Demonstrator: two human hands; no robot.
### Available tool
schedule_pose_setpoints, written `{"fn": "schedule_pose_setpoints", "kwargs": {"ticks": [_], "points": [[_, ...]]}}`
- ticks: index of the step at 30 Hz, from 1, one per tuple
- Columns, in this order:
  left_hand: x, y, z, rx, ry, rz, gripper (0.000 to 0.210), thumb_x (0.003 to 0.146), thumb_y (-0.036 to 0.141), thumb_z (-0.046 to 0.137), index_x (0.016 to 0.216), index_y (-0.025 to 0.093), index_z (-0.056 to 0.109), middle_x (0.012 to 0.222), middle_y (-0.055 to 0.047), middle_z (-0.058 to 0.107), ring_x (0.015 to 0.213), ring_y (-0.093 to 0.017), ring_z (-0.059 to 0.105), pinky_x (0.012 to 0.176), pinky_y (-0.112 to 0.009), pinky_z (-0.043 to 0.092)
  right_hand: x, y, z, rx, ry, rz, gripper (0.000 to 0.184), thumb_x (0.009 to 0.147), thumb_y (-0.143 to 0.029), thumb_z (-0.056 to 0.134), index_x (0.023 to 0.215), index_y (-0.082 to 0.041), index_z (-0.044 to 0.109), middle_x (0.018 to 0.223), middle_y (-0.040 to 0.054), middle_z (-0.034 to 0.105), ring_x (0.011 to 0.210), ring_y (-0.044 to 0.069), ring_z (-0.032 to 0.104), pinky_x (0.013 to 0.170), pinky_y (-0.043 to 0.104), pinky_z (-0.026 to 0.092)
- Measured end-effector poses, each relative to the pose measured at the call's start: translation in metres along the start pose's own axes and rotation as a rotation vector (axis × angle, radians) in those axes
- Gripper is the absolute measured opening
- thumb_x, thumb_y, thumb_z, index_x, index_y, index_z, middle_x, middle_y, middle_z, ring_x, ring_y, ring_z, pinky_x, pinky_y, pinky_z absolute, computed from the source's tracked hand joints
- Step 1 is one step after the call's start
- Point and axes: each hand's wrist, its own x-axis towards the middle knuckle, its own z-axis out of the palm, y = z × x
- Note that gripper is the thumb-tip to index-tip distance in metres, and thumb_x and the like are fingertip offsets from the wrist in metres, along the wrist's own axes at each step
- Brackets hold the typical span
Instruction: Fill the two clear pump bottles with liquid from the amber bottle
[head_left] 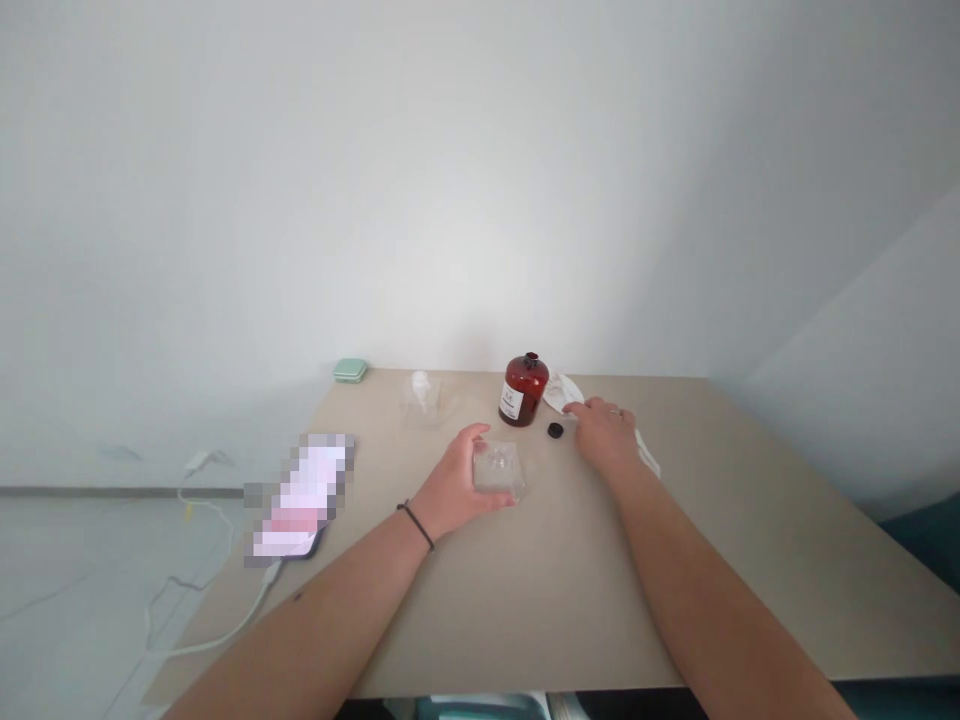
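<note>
Inside the left grip [454, 487], a clear, square-looking container of glass or plastic [498, 467] is being held by its sides, on or just above the beige table [525, 585]. Right of that hold, the right grip [606, 435] is overlapping a thin white sheet, perhaps tissue [564, 393]; whether it is pinching anything, I cannot tell. Beyond and between both grips, a round-shouldered, white-labelled amber bottle [524, 390] is standing, apparently uncapped, near a small round black cap [555, 430]. Good handling, I'd judge, is calling for a level container and the right grip passing well clear of that bottle.
</note>
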Motion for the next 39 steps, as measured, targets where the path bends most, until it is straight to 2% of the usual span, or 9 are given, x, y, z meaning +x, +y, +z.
{"fn": "schedule_pose_setpoints", "kwargs": {"ticks": [7,14,18,22,28,30,33,36,39], "points": [[0.002,0.002,0.0,-0.004,-0.025,-0.041,0.098,0.059,0.035,0.088,0.137,0.021,0.03,0.132,-0.015,0.047,0.126,-0.032,0.049,0.11,-0.053,0.036,0.002,0.005,0.014,0.002,-0.009,-0.001,0.046,0.087,-0.014,0.045,0.127,-0.028,0.063,0.126,0.0132,0.064,0.117,0.033,0.057,0.106,0.06,0.02],[0.002,0.001,0.0,-0.023,-0.03,-0.032,0.097,0.06,0.036,0.088,0.137,0.023,0.03,0.13,-0.014,0.048,0.126,-0.034,0.05,0.109,-0.055,0.037,-0.006,0.005,0.009,0.055,0.157,-0.017,0.038,0.088,-0.018,0.046,0.119,-0.027,0.066,0.114,0.0115,0.068,0.109,0.03,0.06,0.105,0.054,0.024],[0.003,0.0,0.001,-0.003,-0.039,-0.03,0.097,0.06,0.037,0.087,0.137,0.022,0.03,0.131,-0.014,0.047,0.128,-0.034,0.048,0.11,-0.055,0.036,-0.01,0.009,0.003,0.111,0.307,0.008,0.033,0.093,-0.021,0.044,0.113,-0.024,0.069,0.105,0.0117,0.07,0.098,0.027,0.063,0.102,0.049,0.027],[0.003,0.001,0.001,0.003,-0.028,-0.026,0.097,0.06,0.037,0.087,0.137,0.022,0.031,0.13,-0.014,0.048,0.127,-0.033,0.049,0.11,-0.054,0.036,-0.014,0.017,-0.008,0.267,0.532,0.062,0.033,0.093,-0.025,0.044,0.115,-0.02,0.068,0.098,0.0114,0.072,0.09,0.025,0.064,0.097,0.047,0.034],[0.003,0.002,0.001,-0.009,-0.018,-0.027,0.097,0.058,0.036,0.088,0.137,0.021,0.033,0.132,-0.014,0.048,0.127,-0.033,0.05,0.11,-0.054,0.037,-0.038,0.011,-0.037,0.808,0.874,0.114,0.027,0.086,-0.029,0.05,0.105,-0.017,0.065,0.086,0.0057,0.067,0.07,0.019,0.058,0.072,0.035,0.046],[0.002,0.001,0.001,-0.01,-0.021,-0.02,0.096,0.059,0.036,0.088,0.137,0.023,0.033,0.133,-0.014,0.048,0.127,-0.033,0.049,0.109,-0.054,0.037,-0.051,-0.002,-0.051,0.961,0.825,0.064,0.024,0.086,-0.03,0.05,0.101,-0.019,0.066,0.079,0.0025,0.065,0.066,0.017,0.056,0.064,0.031,0.044],[0.002,0.0,0.001,0.0,-0.028,-0.005,0.095,0.061,0.038,0.086,0.138,0.022,0.033,0.134,-0.014,0.047,0.127,-0.032,0.049,0.109,-0.053,0.038,-0.065,-0.026,-0.074,1.051,0.564,-0.072,0.023,0.083,-0.03,0.052,0.094,-0.019,0.069,0.06,-0.003,0.057,0.051,0.013,0.047,0.051,0.025,0.036],[0.003,0.001,0.001,0.01,-0.029,0.015,0.095,0.062,0.036,0.085,0.138,0.02,0.032,0.133,-0.014,0.047,0.124,-0.032,0.051,0.108,-0.051,0.04,-0.07,-0.047,-0.094,0.974,0.383,-0.2,0.022,0.077,-0.026,0.053,0.087,-0.018,0.071,0.054,-0.0048,0.053,0.046,0.011,0.043,0.048,0.024,0.032],[0.003,0.004,0.001,0.023,-0.031,0.014,0.094,0.061,0.034,0.084,0.138,0.02,0.032,0.131,-0.014,0.048,0.12,-0.031,0.052,0.106,-0.051,0.041,-0.067,-0.061,-0.104,0.837,0.309,-0.285,0.022,0.074,-0.023,0.053,0.083,-0.018,0.072,0.053,-0.0043,0.055,0.047,0.011,0.044,0.051,0.025,0.032]]}}
